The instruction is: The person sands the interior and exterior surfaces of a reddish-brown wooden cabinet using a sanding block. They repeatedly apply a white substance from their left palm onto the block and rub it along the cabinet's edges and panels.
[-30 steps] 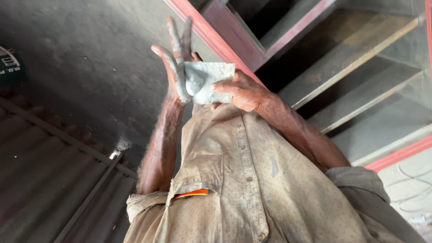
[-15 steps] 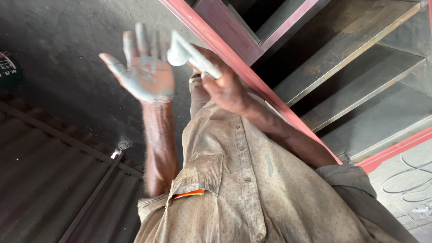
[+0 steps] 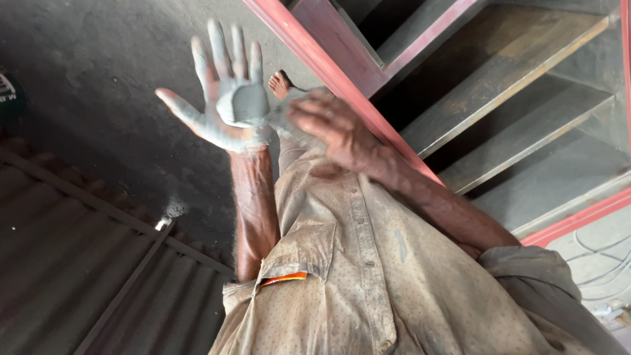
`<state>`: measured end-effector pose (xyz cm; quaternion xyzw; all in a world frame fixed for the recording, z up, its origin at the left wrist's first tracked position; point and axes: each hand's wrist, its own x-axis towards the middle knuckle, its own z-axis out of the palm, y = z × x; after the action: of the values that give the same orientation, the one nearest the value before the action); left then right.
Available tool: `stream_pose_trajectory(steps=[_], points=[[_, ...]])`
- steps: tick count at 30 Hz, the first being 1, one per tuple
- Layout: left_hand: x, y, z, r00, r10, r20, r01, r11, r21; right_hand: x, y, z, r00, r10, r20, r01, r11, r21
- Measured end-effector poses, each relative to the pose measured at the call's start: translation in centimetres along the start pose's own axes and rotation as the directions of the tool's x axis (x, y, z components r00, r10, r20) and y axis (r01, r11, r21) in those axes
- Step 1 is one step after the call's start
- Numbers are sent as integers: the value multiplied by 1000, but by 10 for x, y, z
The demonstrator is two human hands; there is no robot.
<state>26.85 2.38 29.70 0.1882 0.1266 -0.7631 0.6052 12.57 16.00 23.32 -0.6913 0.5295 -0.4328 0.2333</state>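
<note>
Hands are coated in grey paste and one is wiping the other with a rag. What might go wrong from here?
1. The left hand is open and thick with grey paste; wiping may only smear it, and lumps might drop onto the shirt.
2. The rag in the right hand already looks grey, so it may spread paste rather than lift it.
3. A bare foot shows below; drips could land there.
</note>
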Motion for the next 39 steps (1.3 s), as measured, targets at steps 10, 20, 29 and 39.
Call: stream_pose_trajectory(steps=[10,20,29,39], points=[[9,-4,-26,977,-162,141,98,921,376,-40,44,-110,612,779,134,-559,307,770],[-2,-6,-53,960,-247,134,164,879,448,-95,104,-133,922,344,177,-229,854,-467],[-23,10,-51,983,-183,1,164,879,447,-119,163,-99,892,195,409,96,800,-592],[-28,10,-65,984,-179,-15,169,895,412,-131,163,-79,863,238,445,148,725,-673]])
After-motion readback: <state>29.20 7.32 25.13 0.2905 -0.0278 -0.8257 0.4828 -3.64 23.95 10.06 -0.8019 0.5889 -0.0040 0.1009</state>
